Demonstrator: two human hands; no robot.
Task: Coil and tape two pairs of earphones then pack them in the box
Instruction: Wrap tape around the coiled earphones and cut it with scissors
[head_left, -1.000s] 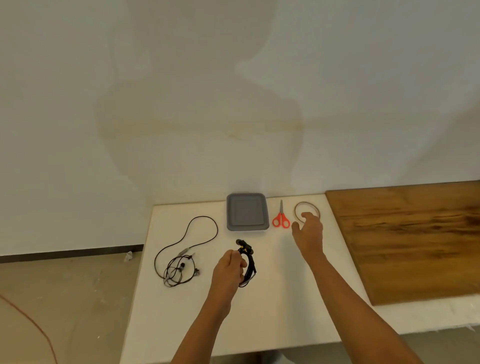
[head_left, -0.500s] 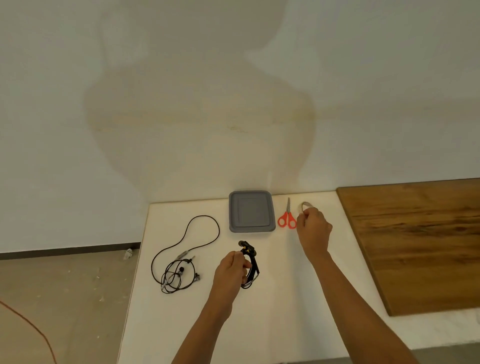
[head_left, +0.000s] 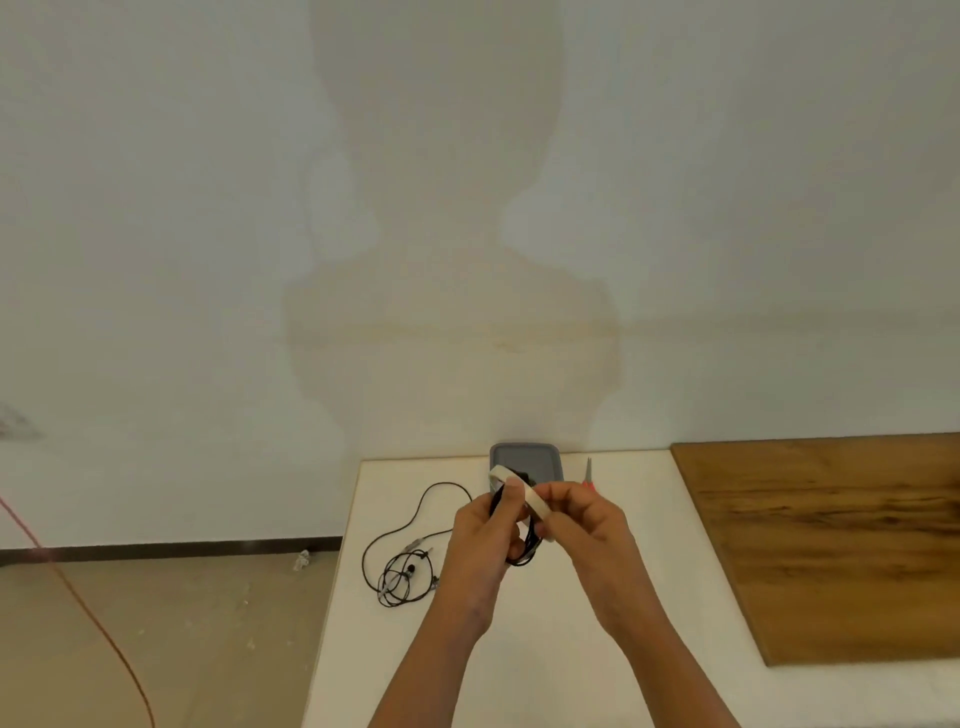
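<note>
Left hand (head_left: 485, 530) gripped a black coiled cord (head_left: 525, 556); right hand (head_left: 584, 519) pinched a thin pale tape ring (head_left: 522, 493). Loose cord (head_left: 400, 566) lay to their left.

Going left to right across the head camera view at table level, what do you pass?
Orange cable on the floor → loose earphones → left hand holding coiled earphones → right hand with the tape roll → scissors → wooden board.
</note>
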